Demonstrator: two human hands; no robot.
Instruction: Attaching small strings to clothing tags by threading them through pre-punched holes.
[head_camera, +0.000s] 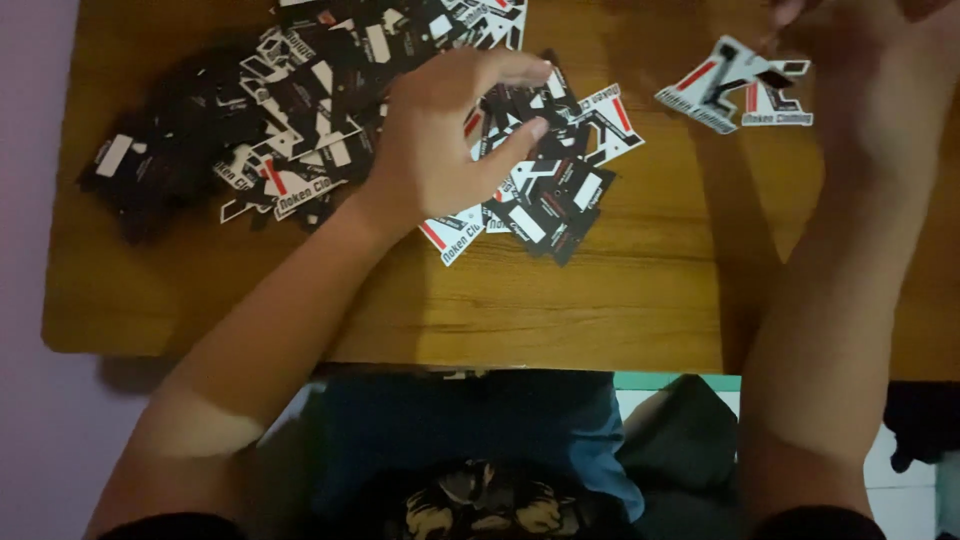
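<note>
Left hand (440, 140) half-curled over big tag pile (300, 110), pinching nothing clear. Right hand (880, 80) by small separated stack (738, 90), grip unclear. Mostly unsorted; few tags moved on counter (600, 300).
</note>
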